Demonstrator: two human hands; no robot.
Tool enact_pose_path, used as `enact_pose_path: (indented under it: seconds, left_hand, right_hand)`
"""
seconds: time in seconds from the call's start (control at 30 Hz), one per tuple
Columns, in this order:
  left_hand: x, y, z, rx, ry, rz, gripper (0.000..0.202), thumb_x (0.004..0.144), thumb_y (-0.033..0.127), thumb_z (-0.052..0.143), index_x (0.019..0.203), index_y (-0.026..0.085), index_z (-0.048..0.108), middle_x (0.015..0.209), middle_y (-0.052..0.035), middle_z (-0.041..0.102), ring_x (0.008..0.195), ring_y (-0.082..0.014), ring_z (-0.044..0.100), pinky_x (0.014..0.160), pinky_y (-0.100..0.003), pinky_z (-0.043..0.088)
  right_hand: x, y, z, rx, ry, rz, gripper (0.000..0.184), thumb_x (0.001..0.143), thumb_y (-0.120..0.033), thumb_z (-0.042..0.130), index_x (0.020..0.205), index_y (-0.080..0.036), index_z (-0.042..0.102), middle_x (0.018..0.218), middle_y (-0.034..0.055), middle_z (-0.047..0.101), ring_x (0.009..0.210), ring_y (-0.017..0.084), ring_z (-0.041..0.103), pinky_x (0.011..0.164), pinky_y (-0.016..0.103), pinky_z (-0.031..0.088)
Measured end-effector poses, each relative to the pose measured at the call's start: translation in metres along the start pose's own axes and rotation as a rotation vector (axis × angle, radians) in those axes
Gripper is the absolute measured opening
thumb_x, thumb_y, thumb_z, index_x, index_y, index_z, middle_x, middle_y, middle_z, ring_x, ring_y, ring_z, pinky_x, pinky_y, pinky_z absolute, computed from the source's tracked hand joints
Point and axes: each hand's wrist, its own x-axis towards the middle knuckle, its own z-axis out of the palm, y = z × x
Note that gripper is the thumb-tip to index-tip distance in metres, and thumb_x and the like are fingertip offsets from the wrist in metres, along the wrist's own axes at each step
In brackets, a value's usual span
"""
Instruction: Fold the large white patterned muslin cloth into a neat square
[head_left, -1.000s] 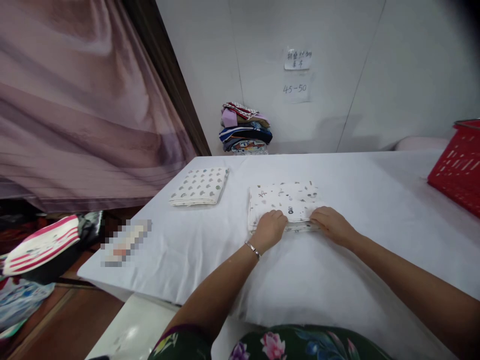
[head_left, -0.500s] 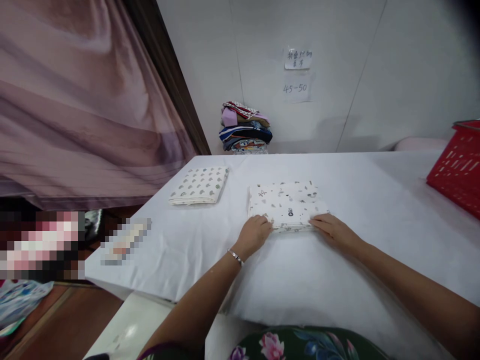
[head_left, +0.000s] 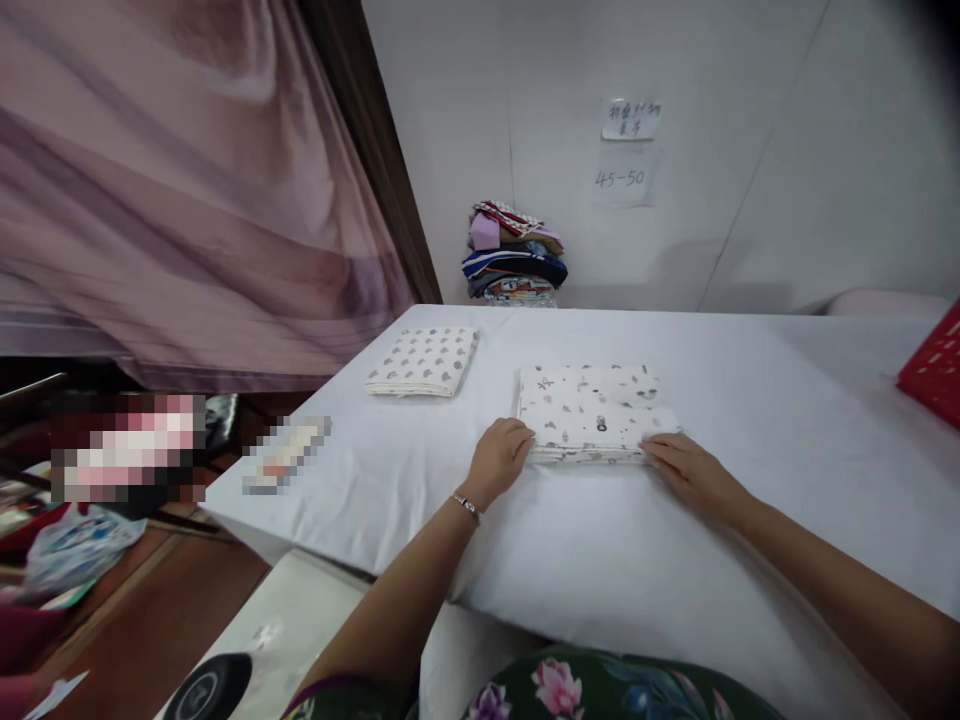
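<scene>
In front of me a white folded cloth [head_left: 585,405] with small grey and black printed figures lies flat, its layered folded edge facing me. My left hand [head_left: 501,458] is at its near left corner, fingers bent together on the edge. At the near right corner, my right hand [head_left: 690,470] pinches the edge, its fingers close together on top and the thumb partly hidden. A second folded cloth [head_left: 424,362], white with rows of grey motifs, lies farther left, apart from both hands.
A white cloth covers the table [head_left: 787,420]. Beyond its far edge is a stack of folded fabrics [head_left: 516,255] against the wall. A red plastic basket [head_left: 934,370] stands at the right. A blurred-out item [head_left: 289,455] lies near the left edge, and a curtain [head_left: 225,200] hangs beyond.
The view has turned left, so everything appears farther right. Against the cloth, my left hand has slid left to its corner. My right hand stays at the right corner.
</scene>
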Motion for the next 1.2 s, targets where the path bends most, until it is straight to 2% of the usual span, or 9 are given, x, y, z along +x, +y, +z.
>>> enact_pose_path:
  seconds: [0.17,0.27,0.43,0.6,0.7,0.83,1.03,1.2]
  left_hand:
    - [-0.002,-0.006,-0.005,-0.061,-0.027,-0.062,0.019,0.088,0.020,0.045,0.092,0.021,0.064,0.097,-0.0025,0.061,0.094,-0.0156,0.051,0.083,-0.029,0.044]
    - [0.003,-0.008,-0.008,-0.011,-0.111,-0.063,0.019,0.086,0.018,0.046,0.091,0.021,0.064,0.098,-0.0021,0.062,0.094,-0.0155,0.051,0.081,-0.028,0.045]
    - [0.018,-0.006,-0.011,0.234,-0.346,0.031,0.017,0.083,0.015,0.047,0.079,0.020,0.063,0.097,-0.0035,0.059,0.091,-0.0171,0.051,0.068,-0.026,0.043]
    - [0.030,-0.004,-0.011,0.439,-0.441,0.161,0.019,0.083,0.011,0.044,0.071,0.016,0.059,0.089,-0.0067,0.056,0.085,-0.0183,0.049,0.062,-0.027,0.039]
    - [0.029,-0.003,-0.018,0.471,-0.408,0.239,0.019,0.083,0.007,0.040,0.074,0.015,0.055,0.089,-0.0071,0.055,0.083,-0.0176,0.048,0.061,-0.027,0.037]
    - [0.016,-0.003,-0.026,0.457,-0.261,0.262,0.019,0.085,0.006,0.036,0.083,0.015,0.052,0.093,-0.0066,0.054,0.084,-0.0171,0.046,0.066,-0.028,0.038]
    - [-0.008,-0.010,-0.009,0.452,-0.254,0.251,0.018,0.084,0.004,0.037,0.083,0.015,0.052,0.092,-0.0066,0.055,0.084,-0.0173,0.046,0.067,-0.029,0.038]
    - [-0.011,-0.010,-0.004,0.369,-0.211,0.203,0.018,0.090,0.013,0.035,0.087,0.015,0.053,0.094,-0.0067,0.056,0.085,-0.0166,0.048,0.072,-0.029,0.040]
  right_hand:
    - [-0.002,0.004,0.005,-0.008,0.006,0.023,0.033,0.090,-0.037,0.037,0.117,-0.027,0.055,0.119,0.0054,0.054,0.109,0.022,0.050,0.090,0.040,0.046]
    - [-0.002,0.004,0.006,-0.020,0.012,0.039,0.033,0.090,-0.037,0.037,0.115,-0.026,0.056,0.118,0.0058,0.055,0.108,0.023,0.051,0.089,0.040,0.046]
    - [-0.001,0.007,0.008,-0.028,0.025,0.036,0.033,0.088,-0.037,0.037,0.112,-0.026,0.057,0.117,0.0059,0.056,0.108,0.024,0.051,0.089,0.040,0.046]
    - [-0.001,0.005,0.007,-0.024,0.040,0.039,0.034,0.088,-0.039,0.037,0.112,-0.027,0.057,0.116,0.0058,0.057,0.106,0.024,0.053,0.086,0.040,0.048]
    - [-0.002,0.002,0.005,-0.018,0.047,0.054,0.034,0.088,-0.040,0.037,0.114,-0.028,0.055,0.116,0.0055,0.057,0.106,0.024,0.053,0.085,0.040,0.049]
    - [-0.003,0.002,0.006,-0.016,0.041,0.041,0.037,0.088,-0.039,0.037,0.121,-0.028,0.050,0.119,0.0052,0.055,0.109,0.023,0.051,0.089,0.040,0.047]
    - [-0.002,0.006,0.008,-0.029,0.028,0.048,0.034,0.088,-0.040,0.037,0.115,-0.028,0.055,0.119,0.0048,0.056,0.108,0.023,0.052,0.087,0.039,0.048]
    - [-0.002,0.006,0.007,-0.028,0.017,0.054,0.035,0.088,-0.039,0.036,0.114,-0.027,0.055,0.120,0.0051,0.055,0.109,0.023,0.051,0.090,0.039,0.046]
